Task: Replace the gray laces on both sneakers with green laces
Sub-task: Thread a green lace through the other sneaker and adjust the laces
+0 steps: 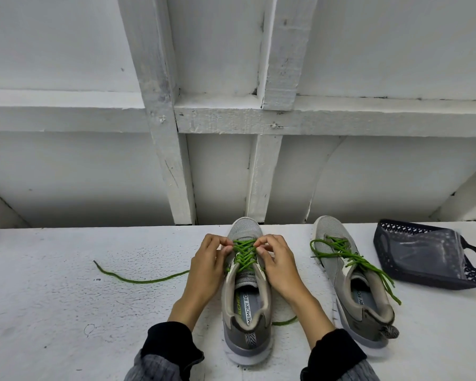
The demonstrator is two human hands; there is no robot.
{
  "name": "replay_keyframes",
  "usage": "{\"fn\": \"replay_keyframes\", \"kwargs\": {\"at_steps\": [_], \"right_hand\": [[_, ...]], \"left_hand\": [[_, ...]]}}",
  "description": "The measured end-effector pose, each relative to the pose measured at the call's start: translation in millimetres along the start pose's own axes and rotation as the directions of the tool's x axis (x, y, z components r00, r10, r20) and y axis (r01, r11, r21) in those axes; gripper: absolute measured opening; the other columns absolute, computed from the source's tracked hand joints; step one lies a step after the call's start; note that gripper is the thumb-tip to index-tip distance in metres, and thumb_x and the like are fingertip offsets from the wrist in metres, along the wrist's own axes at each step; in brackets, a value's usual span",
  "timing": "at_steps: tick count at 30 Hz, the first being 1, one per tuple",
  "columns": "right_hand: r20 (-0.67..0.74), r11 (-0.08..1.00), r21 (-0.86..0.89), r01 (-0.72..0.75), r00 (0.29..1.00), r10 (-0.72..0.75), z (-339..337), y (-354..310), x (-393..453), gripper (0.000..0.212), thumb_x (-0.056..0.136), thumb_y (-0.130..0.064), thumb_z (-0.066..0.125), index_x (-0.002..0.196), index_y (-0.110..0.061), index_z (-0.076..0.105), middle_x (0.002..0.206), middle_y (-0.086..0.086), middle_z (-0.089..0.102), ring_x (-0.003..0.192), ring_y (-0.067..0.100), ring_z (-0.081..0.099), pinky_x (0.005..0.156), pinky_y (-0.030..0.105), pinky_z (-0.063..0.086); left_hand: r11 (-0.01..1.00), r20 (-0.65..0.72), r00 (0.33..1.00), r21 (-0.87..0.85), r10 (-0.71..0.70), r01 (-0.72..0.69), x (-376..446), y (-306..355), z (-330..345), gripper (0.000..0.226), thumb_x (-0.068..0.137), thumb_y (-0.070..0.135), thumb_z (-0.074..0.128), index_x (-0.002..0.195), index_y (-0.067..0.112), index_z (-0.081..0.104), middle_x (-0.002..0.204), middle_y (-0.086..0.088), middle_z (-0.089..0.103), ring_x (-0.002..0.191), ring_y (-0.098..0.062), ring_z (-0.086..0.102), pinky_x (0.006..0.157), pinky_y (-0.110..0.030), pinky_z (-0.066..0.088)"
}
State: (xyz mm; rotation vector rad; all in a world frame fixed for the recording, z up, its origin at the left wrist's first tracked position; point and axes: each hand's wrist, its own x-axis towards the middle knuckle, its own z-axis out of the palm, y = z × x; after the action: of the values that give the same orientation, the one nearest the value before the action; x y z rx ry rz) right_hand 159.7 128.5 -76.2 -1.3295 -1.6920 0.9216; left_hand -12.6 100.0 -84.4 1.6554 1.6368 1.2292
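Two grey sneakers stand on a white table, toes pointing away from me. The left sneaker [246, 306] carries a green lace [242, 253] crossed through its eyelets. My left hand [208, 266] pinches that lace at the left eyelets. My right hand [276, 266] pinches it at the right eyelets. One loose end of the lace [138, 280] trails left across the table, and another bit shows right of the heel. The right sneaker [352, 287] is laced in green too, its ends lying loose over the opening.
A dark mesh basket [429, 253] with a clear plastic bag inside lies at the far right. A white wooden frame and wall [173, 160] rise directly behind the white table [66, 312].
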Motion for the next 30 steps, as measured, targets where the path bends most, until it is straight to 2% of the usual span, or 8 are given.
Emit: {"fn": "replay_keyframes", "kwargs": {"at_steps": [4, 7, 12, 15, 18, 21, 25, 30], "right_hand": [[0.012, 0.999, 0.045, -0.028, 1.000, 0.028, -3, 3, 1, 0.025, 0.087, 0.004, 0.061, 0.088, -0.020, 0.069, 0.102, 0.004, 0.059, 0.090, -0.001, 0.059, 0.079, 0.007, 0.045], [-0.044, 0.999, 0.036, -0.029, 0.999, 0.031, 1, 2, 1, 0.032, 0.085, 0.002, 0.064, 0.081, -0.030, 0.067, 0.096, 0.001, 0.063, 0.086, -0.003, 0.060, 0.077, 0.010, 0.045], [-0.086, 0.999, -0.038, -0.009, 0.996, 0.006, 7, 4, 2, 0.029, 0.089, -0.004, 0.060, 0.081, -0.032, 0.061, 0.090, -0.006, 0.063, 0.087, 0.002, 0.058, 0.075, 0.015, 0.045], [-0.103, 0.999, -0.037, -0.015, 0.995, 0.011, 8, 5, 1, 0.030, 0.090, -0.006, 0.058, 0.081, -0.034, 0.059, 0.088, -0.007, 0.063, 0.086, 0.006, 0.058, 0.074, 0.023, 0.047], [-0.120, 1.000, 0.000, -0.030, 0.992, 0.030, 9, 3, 1, 0.029, 0.090, -0.007, 0.060, 0.080, -0.034, 0.060, 0.088, -0.005, 0.064, 0.087, 0.007, 0.060, 0.075, 0.023, 0.049], [-0.133, 0.991, 0.110, -0.072, 0.987, 0.086, 5, 0, 2, 0.022, 0.086, -0.003, 0.065, 0.080, -0.025, 0.063, 0.089, -0.002, 0.067, 0.087, 0.009, 0.064, 0.074, 0.016, 0.049], [-0.059, 0.982, 0.172, -0.083, 0.994, 0.094, -4, -3, 0, 0.019, 0.083, 0.000, 0.069, 0.077, -0.017, 0.064, 0.092, 0.005, 0.065, 0.088, 0.012, 0.064, 0.073, 0.015, 0.049], [0.071, 0.988, 0.155, -0.017, 0.997, 0.006, -14, -8, -4, 0.026, 0.084, 0.000, 0.067, 0.081, -0.025, 0.072, 0.095, 0.001, 0.066, 0.088, 0.003, 0.064, 0.077, 0.010, 0.047]], "left_hand": [[0.998, 0.088, 0.996, -0.070, -0.005, 0.012, 3, -2, -6, 0.018, 0.092, 0.011, 0.062, 0.095, 0.027, 0.069, 0.100, 0.017, 0.056, 0.088, 0.001, 0.066, 0.080, -0.024, 0.052], [0.999, 0.082, 0.996, -0.038, -0.016, 0.019, 2, 0, -3, 0.014, 0.090, 0.010, 0.065, 0.090, 0.023, 0.069, 0.099, 0.015, 0.056, 0.089, 0.006, 0.062, 0.076, -0.015, 0.048], [0.996, -0.017, 0.999, 0.076, -0.046, 0.047, 2, 0, 3, 0.012, 0.094, 0.019, 0.060, 0.085, 0.025, 0.064, 0.095, 0.016, 0.056, 0.083, -0.001, 0.062, 0.070, -0.015, 0.040], [0.991, -0.066, 0.993, 0.079, -0.099, 0.105, -1, 3, 7, 0.013, 0.095, 0.024, 0.058, 0.084, 0.030, 0.063, 0.095, 0.017, 0.056, 0.080, 0.001, 0.059, 0.068, -0.024, 0.036], [0.989, -0.090, 0.987, 0.047, -0.136, 0.140, -2, 5, 7, 0.017, 0.093, 0.027, 0.060, 0.079, 0.037, 0.062, 0.094, 0.018, 0.058, 0.078, 0.000, 0.060, 0.068, -0.028, 0.039], [0.987, -0.077, 0.985, -0.035, -0.156, 0.154, 0, 8, 4, 0.014, 0.090, 0.028, 0.066, 0.079, 0.038, 0.064, 0.094, 0.018, 0.061, 0.072, 0.002, 0.063, 0.070, -0.029, 0.049], [0.965, -0.032, 0.983, -0.198, -0.182, 0.173, 1, 9, -4, 0.007, 0.088, 0.025, 0.069, 0.089, 0.028, 0.062, 0.094, 0.011, 0.065, 0.069, -0.011, 0.067, 0.066, -0.029, 0.054], [0.957, 0.110, 0.991, -0.271, -0.077, 0.104, 1, 8, -15, 0.020, 0.085, 0.006, 0.070, 0.079, 0.025, 0.071, 0.095, -0.001, 0.064, 0.084, -0.013, 0.068, 0.076, -0.023, 0.055]]}}
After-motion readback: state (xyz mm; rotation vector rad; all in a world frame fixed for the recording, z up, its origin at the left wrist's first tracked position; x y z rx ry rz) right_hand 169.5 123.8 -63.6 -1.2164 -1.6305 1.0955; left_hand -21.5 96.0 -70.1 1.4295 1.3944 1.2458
